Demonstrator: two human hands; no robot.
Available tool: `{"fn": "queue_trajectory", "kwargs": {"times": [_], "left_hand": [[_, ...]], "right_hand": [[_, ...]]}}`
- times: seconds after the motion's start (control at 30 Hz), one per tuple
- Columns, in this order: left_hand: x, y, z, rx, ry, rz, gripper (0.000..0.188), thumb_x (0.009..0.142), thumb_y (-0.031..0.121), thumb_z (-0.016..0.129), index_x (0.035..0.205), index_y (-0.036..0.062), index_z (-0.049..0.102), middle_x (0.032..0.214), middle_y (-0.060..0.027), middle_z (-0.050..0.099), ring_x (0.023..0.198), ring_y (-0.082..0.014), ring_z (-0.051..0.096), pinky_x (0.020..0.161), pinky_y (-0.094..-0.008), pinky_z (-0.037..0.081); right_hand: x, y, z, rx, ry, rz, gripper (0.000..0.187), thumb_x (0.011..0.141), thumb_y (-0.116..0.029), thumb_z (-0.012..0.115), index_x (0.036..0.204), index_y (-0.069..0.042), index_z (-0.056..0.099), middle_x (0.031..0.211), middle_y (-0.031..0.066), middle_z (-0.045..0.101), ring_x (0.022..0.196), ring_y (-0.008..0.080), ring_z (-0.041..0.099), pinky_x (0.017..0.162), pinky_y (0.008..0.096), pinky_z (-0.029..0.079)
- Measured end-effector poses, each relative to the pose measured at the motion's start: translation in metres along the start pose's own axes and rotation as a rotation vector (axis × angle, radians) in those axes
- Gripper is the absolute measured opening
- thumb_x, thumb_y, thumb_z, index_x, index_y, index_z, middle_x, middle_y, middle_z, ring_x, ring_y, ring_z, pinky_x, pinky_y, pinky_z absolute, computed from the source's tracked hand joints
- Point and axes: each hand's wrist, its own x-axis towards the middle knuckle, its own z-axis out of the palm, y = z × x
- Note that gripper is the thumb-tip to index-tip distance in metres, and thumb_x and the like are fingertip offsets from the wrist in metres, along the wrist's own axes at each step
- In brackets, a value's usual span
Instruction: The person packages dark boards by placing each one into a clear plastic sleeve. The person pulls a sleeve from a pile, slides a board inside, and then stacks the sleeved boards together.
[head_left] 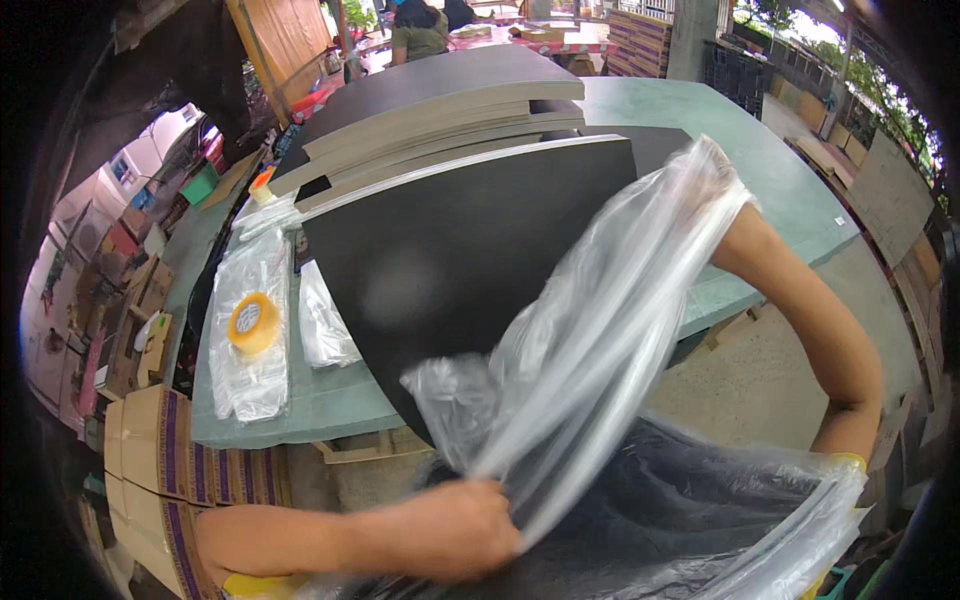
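Observation:
A long clear plastic bag [590, 320] stretches between my two hands, blurred in places. My left hand [455, 530] is closed around its lower end, low in the middle. Raised at the upper right, my right hand [718, 185] holds the other end; plastic covers its fingers, which show only dimly. Behind the bag, a black board [470, 240] with a pale edge leans against a stack of boards [440, 120] on the green table [660, 105]. Right in front of me, another clear plastic sheet [700, 500] lies over something dark.
On the table's left lie folded clear plastic bags [250, 390], with a roll of yellowish tape [255, 322] on top. An orange tape roll [262, 186] sits farther back. Cardboard boxes [150, 450] stand at the lower left. A person [418, 35] is in the far background.

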Motion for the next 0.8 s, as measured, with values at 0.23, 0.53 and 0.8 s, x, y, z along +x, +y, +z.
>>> {"fn": "queue_trajectory", "kwargs": {"times": [0.23,0.53,0.8], "left_hand": [[-0.059,-0.113,0.034,0.526,0.090,-1.035,0.024,0.069,0.015,0.056,0.091,0.0052,0.057,0.076,-0.0119,0.061,0.080,-0.0241,0.060,0.065,-0.0384,0.047],[-0.052,-0.030,0.001,-0.739,0.279,-0.206,0.019,0.075,0.023,0.062,0.068,0.0051,0.059,0.058,-0.0094,0.057,0.056,-0.0219,0.056,0.051,-0.0303,0.043],[-0.125,-0.174,0.007,0.424,1.285,-1.283,0.048,0.067,-0.009,0.046,0.111,0.0085,0.049,0.112,-0.0182,0.042,0.090,-0.0339,0.050,0.075,-0.0385,0.043]], "right_hand": [[-0.016,-0.068,-0.086,0.216,-0.823,-0.245,0.023,0.074,-0.016,0.052,0.093,-0.009,0.062,0.089,0.0085,0.060,0.093,0.0288,0.054,0.100,0.0443,0.025],[-0.007,0.052,-0.008,0.906,0.517,0.690,0.013,0.071,-0.002,0.058,0.084,-0.002,0.059,0.066,0.0012,0.057,0.064,0.0090,0.052,0.058,0.0228,0.040],[0.060,-0.024,0.018,0.734,0.381,0.304,0.054,0.062,0.013,0.044,0.112,-0.008,0.050,0.105,0.0137,0.054,0.102,0.0301,0.050,0.086,0.0365,0.039]]}}
